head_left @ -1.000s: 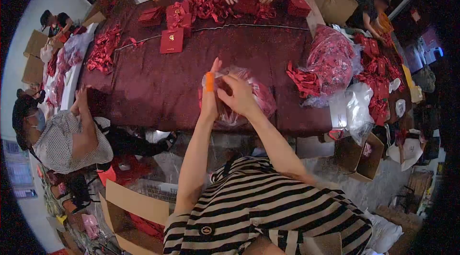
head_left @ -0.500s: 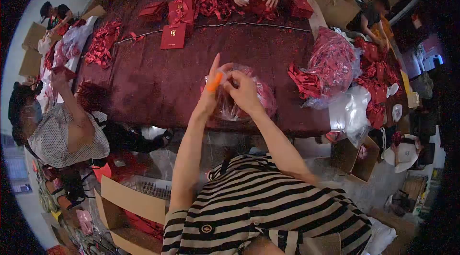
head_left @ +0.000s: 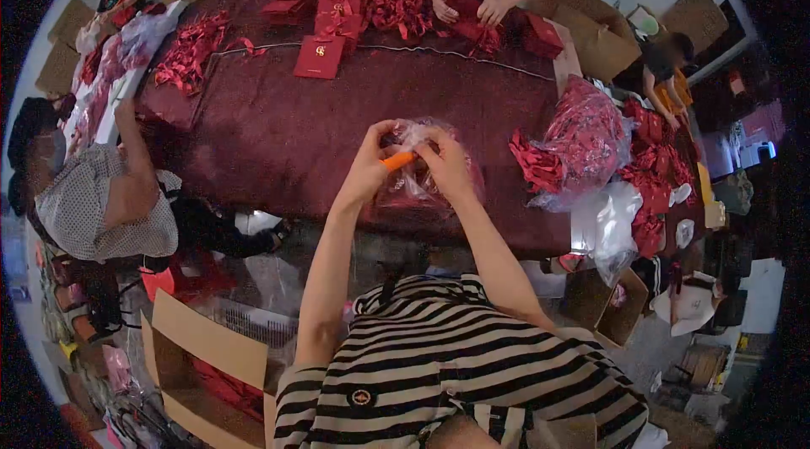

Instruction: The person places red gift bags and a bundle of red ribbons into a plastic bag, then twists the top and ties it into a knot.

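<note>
Only 1 view: fisheye cam on the person's head, tilted forward and down, sitting close above the left hand [head_left: 369, 164] and right hand [head_left: 449, 167], with the dark red table [head_left: 278, 137] stretching away beyond.

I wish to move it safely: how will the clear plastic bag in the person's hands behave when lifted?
Probably floppy: the clear plastic bag crumples between the left hand and the right hand. Likely light, as the film looks thin. Its glossy surface may slip.
</note>
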Demonstrator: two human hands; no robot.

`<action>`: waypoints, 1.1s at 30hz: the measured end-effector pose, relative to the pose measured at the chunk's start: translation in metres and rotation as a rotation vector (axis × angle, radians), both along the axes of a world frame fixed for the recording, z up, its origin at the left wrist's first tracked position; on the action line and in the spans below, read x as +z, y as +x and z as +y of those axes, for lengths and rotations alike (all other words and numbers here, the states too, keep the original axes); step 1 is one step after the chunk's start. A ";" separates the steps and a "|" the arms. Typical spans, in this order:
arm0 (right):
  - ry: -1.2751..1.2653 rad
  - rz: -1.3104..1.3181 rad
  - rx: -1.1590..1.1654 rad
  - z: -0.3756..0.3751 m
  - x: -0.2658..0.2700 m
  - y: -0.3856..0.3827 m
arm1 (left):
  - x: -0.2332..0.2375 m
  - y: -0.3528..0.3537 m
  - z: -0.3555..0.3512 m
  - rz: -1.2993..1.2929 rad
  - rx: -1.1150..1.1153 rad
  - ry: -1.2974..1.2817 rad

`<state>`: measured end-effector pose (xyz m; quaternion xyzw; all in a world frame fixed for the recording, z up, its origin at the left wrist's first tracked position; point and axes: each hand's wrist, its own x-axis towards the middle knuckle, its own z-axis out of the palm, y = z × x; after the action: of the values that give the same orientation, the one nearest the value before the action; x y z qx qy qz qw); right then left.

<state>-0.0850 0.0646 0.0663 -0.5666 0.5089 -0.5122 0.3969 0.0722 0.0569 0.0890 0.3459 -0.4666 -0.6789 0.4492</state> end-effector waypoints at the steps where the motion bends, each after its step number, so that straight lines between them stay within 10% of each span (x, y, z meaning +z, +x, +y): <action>1: -0.005 0.002 0.005 0.001 0.002 0.000 | 0.002 0.000 0.003 -0.073 0.023 -0.016; 15: -0.126 0.354 -0.013 0.016 0.038 0.008 | -0.009 -0.010 0.007 -0.185 0.144 -0.172; 29: -0.182 0.172 -0.121 0.008 0.023 0.012 | 0.017 -0.007 0.006 -0.367 0.042 -0.220; 33: -0.061 0.201 0.001 0.006 0.024 0.003 | 0.006 -0.004 0.004 -0.105 0.021 -0.112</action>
<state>-0.0821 0.0702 0.0900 -0.6272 0.5300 -0.4680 0.3266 0.0686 0.0613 0.0952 0.3603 -0.5230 -0.6280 0.4497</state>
